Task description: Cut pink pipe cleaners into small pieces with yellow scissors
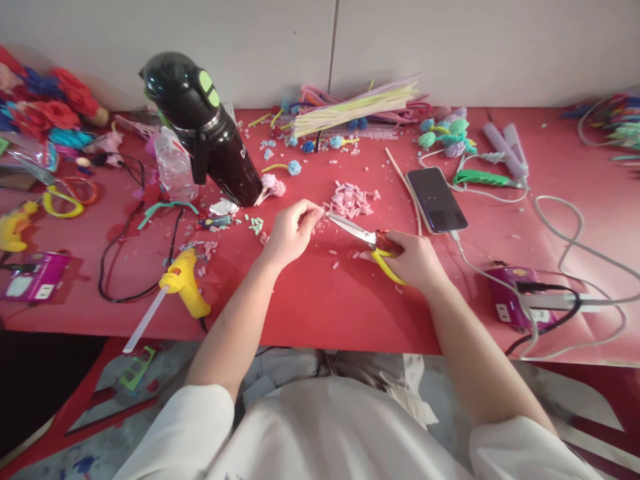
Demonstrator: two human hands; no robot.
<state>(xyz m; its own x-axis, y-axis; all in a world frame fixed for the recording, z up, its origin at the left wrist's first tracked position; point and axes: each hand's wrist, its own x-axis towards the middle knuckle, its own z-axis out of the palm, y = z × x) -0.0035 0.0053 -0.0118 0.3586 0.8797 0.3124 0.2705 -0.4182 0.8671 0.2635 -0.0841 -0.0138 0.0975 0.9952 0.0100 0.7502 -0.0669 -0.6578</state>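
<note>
My right hand [415, 261] is wrapped round the yellow handles of a pair of scissors [351, 229], whose blades point left and look nearly closed. Their tips reach the fingertips of my left hand [294, 230], which is closed in a pinch. Whatever sits between those fingers is too small to make out. Just behind the blades lies a heap of short pink pieces [351, 199], apparently cut pipe cleaner. A few mint-green bits [257, 225] are scattered left of my left hand, near a pink fuzzy cluster [273, 185].
A black bottle [220, 147] stands back left, with a yellow glue gun [187, 283] nearer the front edge. Bundled pipe cleaners [357, 110] lie along the wall. To the right are a phone [437, 200] on a cable and a purple power box [517, 297].
</note>
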